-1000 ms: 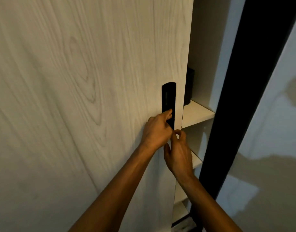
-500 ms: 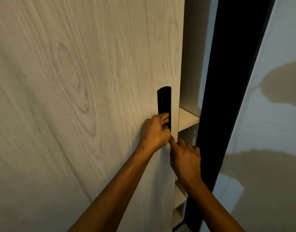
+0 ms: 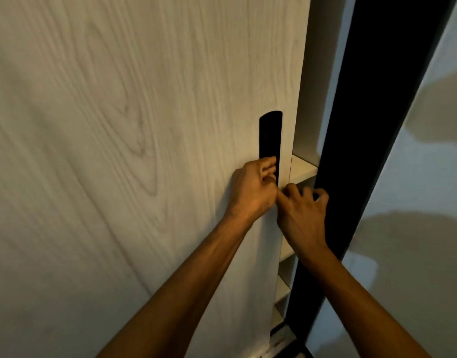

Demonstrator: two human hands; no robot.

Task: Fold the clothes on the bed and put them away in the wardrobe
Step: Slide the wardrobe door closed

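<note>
My left hand (image 3: 251,188) has its grip curled into the black handle slot (image 3: 270,136) of the wardrobe door (image 3: 144,151). My right hand (image 3: 301,215) is half-open over the door's edge, holding nothing. The gap showing the shelf (image 3: 301,167) is narrow; I reckon a hard slide could pinch those fingers against the dark frame (image 3: 351,151). No clothes in view.

The wardrobe's pale wood-grain sliding door (image 3: 144,151) fills the view from nine o'clock to centre, its black recessed handle (image 3: 270,136) upright. At three o'clock a narrow gap shows white shelves (image 3: 301,167) beside a black frame (image 3: 351,151).
</note>
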